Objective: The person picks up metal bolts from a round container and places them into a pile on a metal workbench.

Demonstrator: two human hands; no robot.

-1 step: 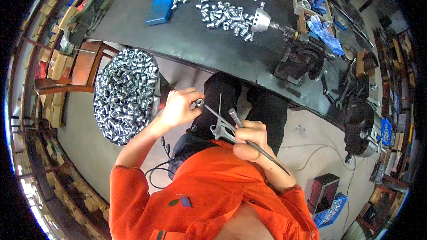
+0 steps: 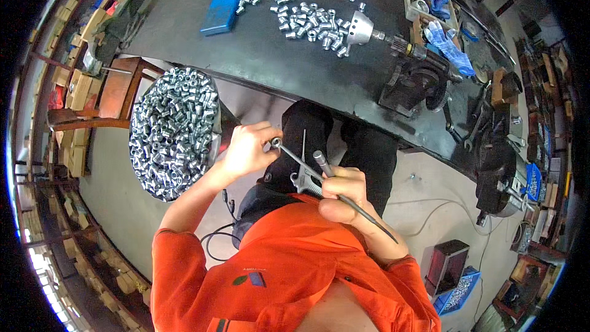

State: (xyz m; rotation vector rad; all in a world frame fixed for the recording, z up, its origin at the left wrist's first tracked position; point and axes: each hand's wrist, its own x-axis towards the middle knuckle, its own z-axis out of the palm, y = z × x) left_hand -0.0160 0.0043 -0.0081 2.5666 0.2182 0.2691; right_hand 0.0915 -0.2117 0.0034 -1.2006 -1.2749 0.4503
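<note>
My left hand (image 2: 249, 150) pinches a small shiny metal bushing (image 2: 276, 142), its open bore turned toward my right hand. A slim dark round file (image 2: 373, 220) lies through the closed fingers of my right hand (image 2: 344, 192), and its tip meets the bushing's bore; how deep it reaches I cannot tell. The same hand also grips a thicker grey metal pin (image 2: 321, 161) that sticks up past the fingers. On my lap, just left of that hand, rests a silver air blow gun (image 2: 303, 182) with a thin nozzle.
A bag heaped with bushings (image 2: 175, 135) stands at left beside a wooden chair (image 2: 117, 95). On the dark workbench (image 2: 203, 49) lie more loose bushings (image 2: 310, 23), a blue box (image 2: 224, 5) and a geared fixture with a crank (image 2: 415, 83). Blue gloves (image 2: 447, 43) lie at right.
My right hand has shifted slightly left, bringing the file's tip from just beside the bushing to its bore. My left hand has stayed in place.
</note>
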